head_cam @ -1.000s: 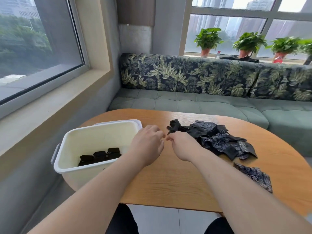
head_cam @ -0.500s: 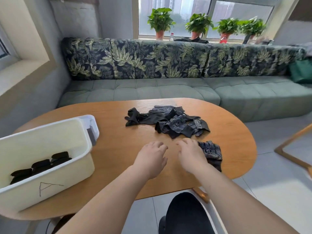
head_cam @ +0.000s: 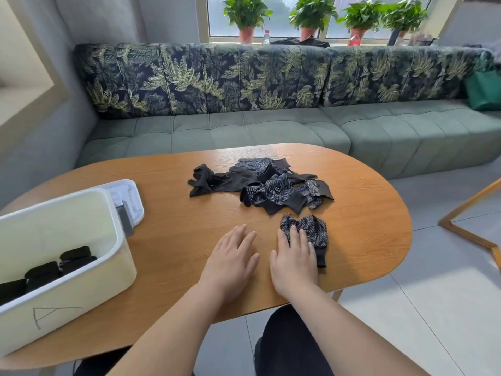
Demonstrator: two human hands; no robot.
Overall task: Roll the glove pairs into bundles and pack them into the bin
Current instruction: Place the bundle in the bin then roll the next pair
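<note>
The white bin (head_cam: 70,299), cut off at the frame's left edge, holds rolled black bundles (head_cam: 76,253); their count is unclear. The left hand (head_cam: 230,263) lies flat and empty on the table (head_cam: 173,240). The right hand (head_cam: 295,257) rests straight-fingered on a lone glove (head_cam: 315,230) near the loose glove pile (head_cam: 268,187).

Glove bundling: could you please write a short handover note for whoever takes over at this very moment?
Left hand: open, flat on the table, holding nothing.
Right hand: open, fingers resting on a dotted glove near the table edge.
Pile of loose gloves: mid-table, beyond the hands.
Done: a few rolled bundles lie in the white bin on the left.
Left: roll the dotted glove and the pile into bundles, then pack them.
</note>
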